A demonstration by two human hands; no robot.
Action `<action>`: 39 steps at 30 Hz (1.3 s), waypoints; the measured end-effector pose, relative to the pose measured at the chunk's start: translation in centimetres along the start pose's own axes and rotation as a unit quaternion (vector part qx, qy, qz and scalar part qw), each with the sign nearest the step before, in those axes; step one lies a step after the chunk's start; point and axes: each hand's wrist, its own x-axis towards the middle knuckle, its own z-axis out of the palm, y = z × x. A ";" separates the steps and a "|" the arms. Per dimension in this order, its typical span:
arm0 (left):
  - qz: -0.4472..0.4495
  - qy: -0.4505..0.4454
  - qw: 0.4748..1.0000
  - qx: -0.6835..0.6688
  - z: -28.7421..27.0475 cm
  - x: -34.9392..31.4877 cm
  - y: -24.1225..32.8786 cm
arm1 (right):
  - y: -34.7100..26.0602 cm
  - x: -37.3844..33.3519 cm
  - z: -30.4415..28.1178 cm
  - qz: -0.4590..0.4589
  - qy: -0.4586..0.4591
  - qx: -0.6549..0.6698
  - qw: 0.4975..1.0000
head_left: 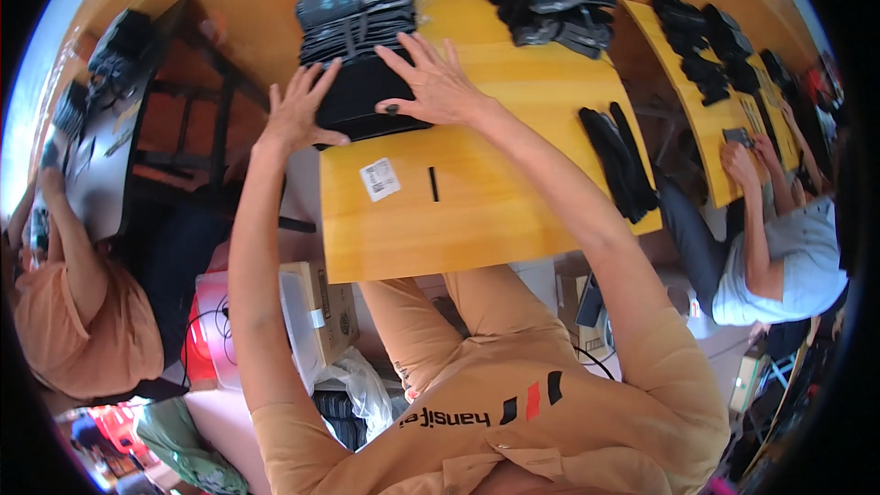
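Note:
At the far left part of the yellow table (477,220) lies a flat, black folded piece (359,96) that looks like fabric. My left hand (301,112) rests at its left edge, fingers spread. Over its right side my right hand (435,82) is also spread open, with a small dark object (392,110) at the thumb. Neither hand grips anything. Right behind the piece stands a stack of dark folded packs (356,14). Nearer to me are a white printed label (379,180) and a short black strip (434,184).
A pile of black and grey bundles (564,0) is at the back right. Long black bundles (619,160) lie along the right edge. A person in orange (92,312) sits left; another in light blue (779,257) works right. A clear plastic bin (298,312) stands below.

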 end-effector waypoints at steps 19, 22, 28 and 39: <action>-0.127 0.204 0.889 -0.389 3.1 -18.6 14.5 | 11.3 -27.5 -16.9 0.400 -0.062 -0.096 0.909; -0.168 0.145 0.830 -0.512 6.5 -21.3 18.3 | 10.4 -27.0 -16.2 0.430 -0.137 -0.057 0.890; -0.177 0.090 0.680 -0.706 9.5 -23.6 25.2 | 13.9 -29.8 -14.7 0.434 -0.051 0.135 0.890; -0.075 -0.091 0.564 -0.817 7.5 -13.2 31.2 | 5.1 -28.4 -16.5 0.339 0.025 0.547 0.765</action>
